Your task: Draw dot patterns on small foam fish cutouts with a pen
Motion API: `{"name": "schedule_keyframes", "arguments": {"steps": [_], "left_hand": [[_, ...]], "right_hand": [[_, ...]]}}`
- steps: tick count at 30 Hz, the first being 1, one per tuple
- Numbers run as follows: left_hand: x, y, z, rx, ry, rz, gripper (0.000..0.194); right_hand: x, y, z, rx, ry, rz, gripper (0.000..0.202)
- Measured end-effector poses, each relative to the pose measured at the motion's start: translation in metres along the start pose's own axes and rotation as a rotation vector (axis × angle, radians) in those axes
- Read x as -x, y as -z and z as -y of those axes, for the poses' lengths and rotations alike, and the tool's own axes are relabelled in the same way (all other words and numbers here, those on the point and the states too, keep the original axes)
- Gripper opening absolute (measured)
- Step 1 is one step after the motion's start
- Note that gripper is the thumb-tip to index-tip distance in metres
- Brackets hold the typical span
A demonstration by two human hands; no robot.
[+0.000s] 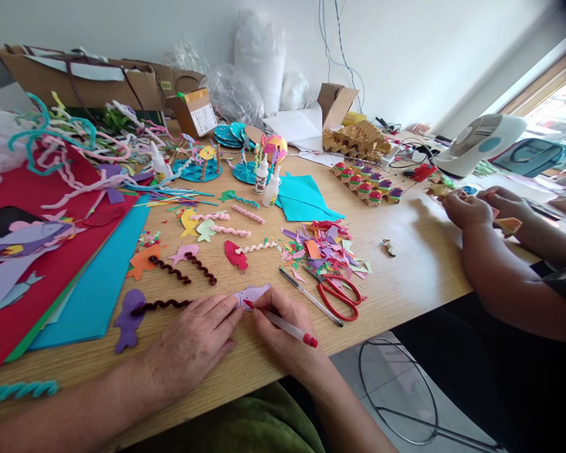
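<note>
My right hand (280, 324) grips a red pen (290, 328), its tip on a small lilac paper fish (252, 294). My left hand (195, 343) lies palm down on the table, fingers stretched out, the fingertips on the fish's left end. Left of that hand is a purple paper fish (131, 319) with a dark brown twisted pipe cleaner. Beyond my hands lie an orange fish (143, 261), a red fish (236, 255) and several others with twisted pipe cleaners. A black pen (311, 297) and red-handled scissors (340, 297) rest to the right.
Paper scraps (323, 248) are heaped behind the scissors. Glue bottles (272, 189) stand near turquoise paper (306, 196). Coloured sheets (89, 283) lie at left, below tangled pipe cleaners (75, 135). At right are painted egg cartons (368, 182), a fan (483, 143) and another person's hands (469, 207).
</note>
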State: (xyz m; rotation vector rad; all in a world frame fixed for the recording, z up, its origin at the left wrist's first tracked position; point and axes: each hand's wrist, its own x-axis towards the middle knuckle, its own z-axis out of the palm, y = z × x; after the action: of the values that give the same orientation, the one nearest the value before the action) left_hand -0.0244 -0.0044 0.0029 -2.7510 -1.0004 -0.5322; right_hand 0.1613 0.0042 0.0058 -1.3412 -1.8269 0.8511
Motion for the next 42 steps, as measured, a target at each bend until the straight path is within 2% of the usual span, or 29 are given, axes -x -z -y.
{"name": "schedule_keyframes", "arguments": {"steps": [5,17,42], "left_hand": [[0.001,-0.0011,-0.0002,0.011,0.015,0.014,0.031],[-0.0022,0.0013,-0.0009,-0.02,-0.008,-0.017,0.032],[-0.0002,0.002,-0.001,-0.019,-0.015,-0.003,0.03]], "right_hand": [[0.0003,-0.0007,-0.0014,-0.005,-0.026,-0.023,0.009],[0.0007,-0.0018,-0.0015,0.009,0.025,-0.029,0.011],[0.001,-0.0022,-0.0024,0.001,0.036,-0.033,0.01]]}}
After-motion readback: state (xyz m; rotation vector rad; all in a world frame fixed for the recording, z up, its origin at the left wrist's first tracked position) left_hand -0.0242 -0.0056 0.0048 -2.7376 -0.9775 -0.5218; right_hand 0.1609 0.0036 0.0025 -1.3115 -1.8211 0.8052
